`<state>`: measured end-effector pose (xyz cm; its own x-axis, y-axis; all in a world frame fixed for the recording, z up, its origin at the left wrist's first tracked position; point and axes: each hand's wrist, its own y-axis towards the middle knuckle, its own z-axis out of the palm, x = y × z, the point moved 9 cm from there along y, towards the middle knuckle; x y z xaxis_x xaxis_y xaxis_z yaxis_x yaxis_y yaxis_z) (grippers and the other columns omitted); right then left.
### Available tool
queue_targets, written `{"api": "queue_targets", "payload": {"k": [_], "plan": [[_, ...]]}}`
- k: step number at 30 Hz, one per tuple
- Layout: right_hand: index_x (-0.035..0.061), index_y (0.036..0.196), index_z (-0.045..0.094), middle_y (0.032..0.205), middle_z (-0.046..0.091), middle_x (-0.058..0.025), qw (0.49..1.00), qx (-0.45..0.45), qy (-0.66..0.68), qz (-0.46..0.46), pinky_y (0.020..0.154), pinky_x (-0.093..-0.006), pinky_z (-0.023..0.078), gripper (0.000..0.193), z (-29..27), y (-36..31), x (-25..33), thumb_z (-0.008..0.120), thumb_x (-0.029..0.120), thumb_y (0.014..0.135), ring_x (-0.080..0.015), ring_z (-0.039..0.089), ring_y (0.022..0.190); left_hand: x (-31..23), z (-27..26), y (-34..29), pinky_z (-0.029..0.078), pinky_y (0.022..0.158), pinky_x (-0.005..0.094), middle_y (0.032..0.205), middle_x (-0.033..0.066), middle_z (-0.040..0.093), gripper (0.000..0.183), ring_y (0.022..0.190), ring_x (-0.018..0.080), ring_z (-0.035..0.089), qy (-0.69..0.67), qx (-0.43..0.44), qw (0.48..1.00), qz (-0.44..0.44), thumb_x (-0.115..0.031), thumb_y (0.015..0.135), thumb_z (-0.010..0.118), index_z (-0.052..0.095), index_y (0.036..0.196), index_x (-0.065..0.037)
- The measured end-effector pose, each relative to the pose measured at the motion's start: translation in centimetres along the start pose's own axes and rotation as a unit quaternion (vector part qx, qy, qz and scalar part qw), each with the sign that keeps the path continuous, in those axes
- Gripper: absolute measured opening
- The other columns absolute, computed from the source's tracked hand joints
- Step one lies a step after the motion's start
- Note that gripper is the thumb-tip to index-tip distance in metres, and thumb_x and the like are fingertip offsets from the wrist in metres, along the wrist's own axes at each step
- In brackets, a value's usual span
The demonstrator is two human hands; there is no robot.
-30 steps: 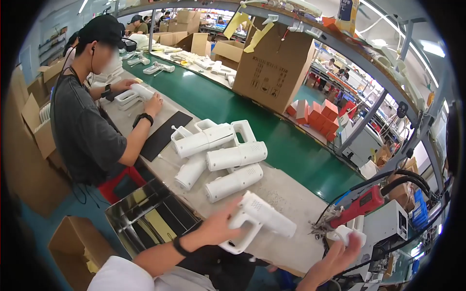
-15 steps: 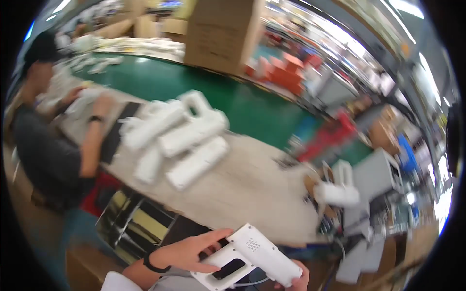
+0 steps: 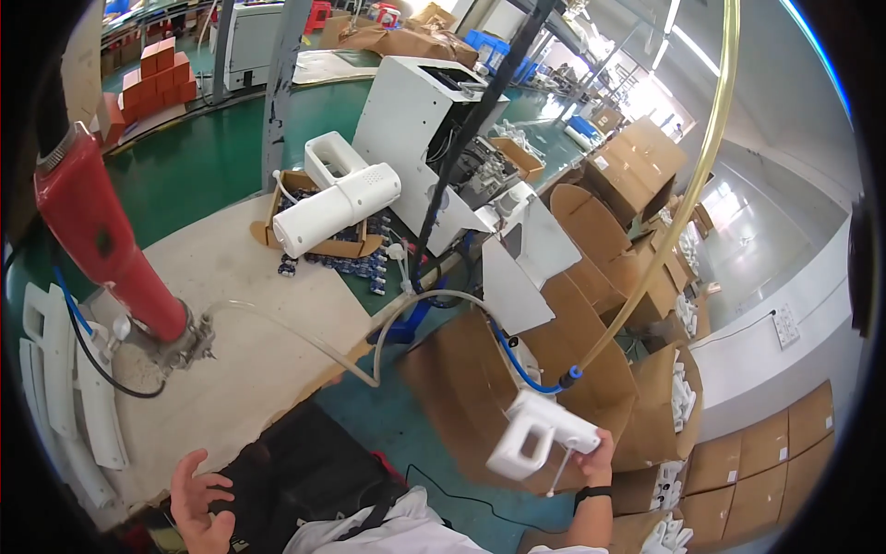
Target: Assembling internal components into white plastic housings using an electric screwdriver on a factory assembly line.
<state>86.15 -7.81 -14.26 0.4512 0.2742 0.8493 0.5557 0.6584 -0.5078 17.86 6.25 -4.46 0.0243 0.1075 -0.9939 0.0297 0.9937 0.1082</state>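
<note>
A white plastic housing with a tube-shaped body and a looped handle (image 3: 565, 425) is in my right hand (image 3: 598, 458). My fingers grip one end of its body, and a short white cord with a small tip dangles from it. It is held out to the right, above the floor and in front of an open cardboard carton (image 3: 591, 374). My left hand (image 3: 201, 506) is raised at the lower left, near the table's front edge, holding nothing, its fingers apart and bent.
A red power tool (image 3: 115, 240) hangs over the tan tabletop (image 3: 249, 323); more white housings (image 3: 60, 369) lie beyond it. Another housing (image 3: 341, 208) rests on a small parts box. A clear hose (image 3: 678, 222) hangs before me. A grey machine (image 3: 397, 129) and stacked cartons (image 3: 775, 443) stand around.
My view has swung to the right. Both hands were on the housing earlier; the left has let go, and the right has carried it out toward the cartons.
</note>
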Motion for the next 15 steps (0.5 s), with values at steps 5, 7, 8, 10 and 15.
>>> {"api": "queue_targets", "payload": {"k": [5, 7, 8, 10, 15], "plan": [[0.0085, 0.113, 0.055, 0.104, 0.062, -0.0053, 0.974, -0.088, 0.097, -0.182, 0.067, -0.0318, 0.050, 0.041, -3.9, 5.0, -0.8, 0.049, 0.040, 0.087, -0.0193, 0.059, 0.095, 2.2, -4.1, -2.4, 0.053, 0.071, 0.0298, 0.132, 0.0157, 0.048, 0.083, 0.090, 0.0213, 0.061, -0.012, -0.117, 0.989, -0.094, -0.028, 0.070, 0.079, 0.039, 0.135, 0.005], [0.0146, 0.120, 0.052, 0.112, 0.059, -0.0025, 0.976, -0.104, 0.092, -0.170, 0.081, -0.0327, 0.048, 0.039, -5.8, 5.0, -1.8, 0.056, 0.037, 0.089, -0.0177, 0.050, 0.114, 3.1, -2.8, -1.1, 0.052, 0.073, 0.0304, 0.132, 0.0152, 0.048, 0.076, 0.092, 0.0214, 0.061, -0.037, -0.061, 0.991, -0.114, -0.019, 0.071, 0.078, 0.041, 0.133, 0.006], [0.0085, 0.125, 0.049, 0.118, 0.056, -0.0079, 0.907, -0.062, -0.161, -0.385, 0.084, -0.0333, 0.048, 0.046, -9.3, 5.5, -0.9, 0.065, 0.023, 0.085, -0.0201, 0.047, 0.118, 2.5, -2.4, -0.4, 0.051, 0.075, 0.0305, 0.131, 0.0144, 0.049, 0.073, 0.094, 0.0213, 0.061, -0.046, -0.041, 0.993, -0.104, -0.014, 0.071, 0.076, 0.042, 0.133, 0.004], [0.0036, 0.128, 0.050, 0.116, 0.061, -0.0131, 0.990, -0.114, -0.023, -0.077, 0.082, -0.0379, 0.047, 0.046, 3.2, 4.0, -2.8, 0.042, 0.036, 0.096, -0.0244, 0.061, 0.095, 1.9, -3.7, -0.9, 0.051, 0.076, 0.0305, 0.130, 0.0136, 0.050, 0.071, 0.096, 0.0212, 0.060, -0.018, -0.092, 0.990, -0.106, -0.008, 0.071, 0.075, 0.044, 0.133, 0.002], [0.0015, 0.083, 0.064, 0.065, 0.058, -0.0001, 0.928, 0.115, -0.354, 0.015, 0.047, -0.0224, 0.033, 0.030, 19.8, -3.3, -2.1, 0.056, 0.028, 0.093, -0.0063, 0.047, 0.054, -0.8, -6.3, -2.3, 0.049, 0.080, 0.0315, 0.125, 0.0096, 0.055, 0.072, 0.101, 0.0201, 0.058, 0.029, -0.115, 0.990, -0.076, -0.006, 0.069, 0.075, 0.046, 0.135, -0.005]]}}
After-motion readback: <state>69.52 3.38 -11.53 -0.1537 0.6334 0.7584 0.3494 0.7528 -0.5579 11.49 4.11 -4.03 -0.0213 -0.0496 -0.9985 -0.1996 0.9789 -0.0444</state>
